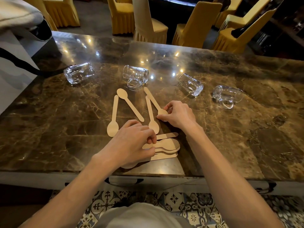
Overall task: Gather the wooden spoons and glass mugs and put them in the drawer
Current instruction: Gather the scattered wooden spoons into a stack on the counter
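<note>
Several flat wooden spoons lie on the marble table (65, 122). My left hand (131, 142) grips a stack of spoons (167, 147) near the front edge. My right hand (179, 114) pinches the bowl of one spoon (152, 97) that points away from me. Three more spoons lie loose: one at the left (114, 116), one slanted (130, 103), one in the middle (151, 114). Several glass mugs lie on their sides further back: at the far left (79, 73), centre (135, 76), right (190, 84) and far right (227, 95).
Drawer handles (125, 181) show under the table's front edge, another at the right (266, 186). Yellow-covered chairs (195, 25) stand beyond the far edge. A grey and white cloth-covered object with a black strap (14, 60) rests at the left end. Patterned tile floor lies below.
</note>
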A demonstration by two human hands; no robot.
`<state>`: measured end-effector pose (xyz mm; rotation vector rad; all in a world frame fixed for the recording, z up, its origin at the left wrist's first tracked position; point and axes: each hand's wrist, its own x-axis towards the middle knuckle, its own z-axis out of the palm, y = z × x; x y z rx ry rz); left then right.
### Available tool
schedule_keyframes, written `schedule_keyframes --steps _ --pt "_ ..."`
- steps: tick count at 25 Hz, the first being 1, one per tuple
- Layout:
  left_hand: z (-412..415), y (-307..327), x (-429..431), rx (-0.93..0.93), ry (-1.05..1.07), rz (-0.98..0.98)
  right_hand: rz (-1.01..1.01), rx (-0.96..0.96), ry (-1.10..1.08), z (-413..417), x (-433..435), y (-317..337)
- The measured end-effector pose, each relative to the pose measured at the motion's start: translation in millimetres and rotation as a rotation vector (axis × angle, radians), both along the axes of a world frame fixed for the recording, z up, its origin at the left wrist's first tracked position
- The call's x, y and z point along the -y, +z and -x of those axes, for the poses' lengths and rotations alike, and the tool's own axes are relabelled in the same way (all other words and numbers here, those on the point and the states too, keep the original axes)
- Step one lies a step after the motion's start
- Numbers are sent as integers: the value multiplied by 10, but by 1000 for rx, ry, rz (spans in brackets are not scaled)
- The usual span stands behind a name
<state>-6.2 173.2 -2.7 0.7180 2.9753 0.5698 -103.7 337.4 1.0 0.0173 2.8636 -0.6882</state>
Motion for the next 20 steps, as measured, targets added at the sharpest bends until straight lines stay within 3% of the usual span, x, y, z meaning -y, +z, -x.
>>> schedule_keyframes --steps 4,8,12,16,20 --pt "-7 -29 19 -20 -8 -54 133 -89 -15 -28 -54 -9" --pt "-6 36 115 2 29 -195 389 -119 -14 -110 -131 90" --pt "84 89 396 -27 289 -315 515 -125 99 -275 -235 290" --pt "189 26 667 -62 637 -224 597 -98 110 -487 -304 385" --pt "230 -45 812 -17 727 -80 616 -22 178 -657 -354 374"
